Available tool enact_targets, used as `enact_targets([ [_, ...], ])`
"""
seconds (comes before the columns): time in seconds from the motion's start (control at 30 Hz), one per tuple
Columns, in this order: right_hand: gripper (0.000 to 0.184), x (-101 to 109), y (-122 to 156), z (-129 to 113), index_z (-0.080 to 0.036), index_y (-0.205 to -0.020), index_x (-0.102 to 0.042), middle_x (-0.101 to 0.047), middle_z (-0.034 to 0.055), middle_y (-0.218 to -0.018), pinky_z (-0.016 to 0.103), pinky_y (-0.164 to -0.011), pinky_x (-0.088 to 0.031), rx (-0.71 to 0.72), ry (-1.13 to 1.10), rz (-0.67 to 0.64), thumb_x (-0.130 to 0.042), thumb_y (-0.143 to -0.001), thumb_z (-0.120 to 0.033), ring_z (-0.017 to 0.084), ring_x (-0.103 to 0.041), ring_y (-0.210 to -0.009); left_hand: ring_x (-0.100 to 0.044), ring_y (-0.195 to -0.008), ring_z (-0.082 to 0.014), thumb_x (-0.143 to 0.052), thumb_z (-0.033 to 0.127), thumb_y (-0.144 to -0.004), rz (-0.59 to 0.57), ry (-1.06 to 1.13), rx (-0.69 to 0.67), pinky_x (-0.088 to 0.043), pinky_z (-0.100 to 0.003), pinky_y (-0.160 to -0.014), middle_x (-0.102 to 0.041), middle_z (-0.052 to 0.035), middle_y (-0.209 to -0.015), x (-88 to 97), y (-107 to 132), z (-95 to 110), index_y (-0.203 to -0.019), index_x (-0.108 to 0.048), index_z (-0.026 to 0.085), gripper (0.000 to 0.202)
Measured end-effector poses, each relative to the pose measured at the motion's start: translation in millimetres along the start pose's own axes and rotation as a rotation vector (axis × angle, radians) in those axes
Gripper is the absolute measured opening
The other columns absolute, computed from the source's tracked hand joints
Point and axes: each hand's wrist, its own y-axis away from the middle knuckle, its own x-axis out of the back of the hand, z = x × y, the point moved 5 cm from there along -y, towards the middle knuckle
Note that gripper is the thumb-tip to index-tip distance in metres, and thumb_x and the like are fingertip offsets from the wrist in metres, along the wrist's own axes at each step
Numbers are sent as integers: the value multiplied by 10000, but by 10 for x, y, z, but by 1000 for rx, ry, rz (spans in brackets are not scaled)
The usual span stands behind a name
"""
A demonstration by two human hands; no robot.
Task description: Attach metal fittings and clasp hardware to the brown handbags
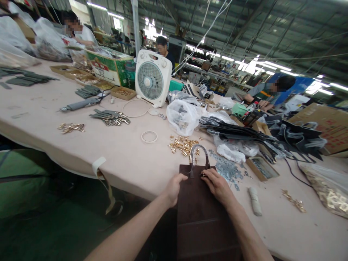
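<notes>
A dark brown leather bag panel [202, 206] extends over the table's front edge. A curved handle [199, 146], wrapped in clear film, rises from its far end. My left hand [174, 189] grips the panel's left edge with the thumb on top. On the panel's right side, my right hand [217, 185] pinches a small shiny metal fitting [202, 175] near the foot of the handle. Just beyond the panel lies a pile of gold-coloured metal fittings [183, 145]. To the right are many flat grey metal plates [227, 168], partly hidden by the handle and hand.
A white box fan [153, 78] stands at the back. Left of it lie a grey corded tool [81, 104] and several dark straps [110, 117]. A roll of tape [149, 136], a cardboard tray [262, 168] and a rolled cloth [254, 201] are nearby. Several people work beyond.
</notes>
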Motion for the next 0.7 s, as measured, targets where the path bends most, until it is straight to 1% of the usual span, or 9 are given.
enact_targets([
  [0.1,277,-4,52,36,-249,-1291,-664,-698,97,-1117,351,-873,-626,-23,-11,72,-530,-1058,-317,217,-716,-1004,-775,-779,-273,-598,206,-773,19,-17,9,-605,-396,-843,-812,-116,-915,-25,25,8,-1055,-703,115,315],
  [0.23,348,-13,89,23,-253,-1393,-618,-687,105,-1122,374,-899,-624,-4,-8,73,-496,-1069,-282,215,-707,-1023,-772,-741,-277,-566,218,-794,12,-29,33,-608,-408,-827,-812,-131,-916,-59,62,12,-1104,-707,92,364],
  [0.37,347,15,72,-9,-247,-1379,-623,-688,113,-1142,368,-889,-632,15,22,64,-470,-1067,-250,216,-711,-1020,-767,-709,-275,-577,219,-789,-2,-33,35,-613,-409,-799,-813,-129,-903,-66,64,14,-1121,-708,93,378],
  [0.47,342,20,48,-23,-251,-1364,-634,-691,111,-1143,358,-873,-634,11,66,39,-470,-1064,-253,220,-713,-1008,-770,-724,-278,-575,221,-793,-21,-32,40,-613,-407,-798,-811,-131,-900,-64,47,0,-1095,-712,95,355],
  [0.6,351,-1,40,-15,-256,-1371,-635,-691,103,-1126,351,-865,-628,-15,119,32,-467,-1063,-257,221,-709,-994,-776,-773,-263,-598,189,-779,11,-20,-12,-606,-382,-838,-811,-111,-898,-34,18,-2,-1043,-708,114,296],
  [0.7,350,-44,55,-5,-246,-1373,-628,-689,102,-1124,345,-857,-621,-17,151,35,-468,-1061,-246,219,-706,-992,-776,-786,-261,-604,180,-772,25,-27,-33,-603,-378,-845,-809,-112,-901,-24,12,-1,-1027,-707,110,284],
])
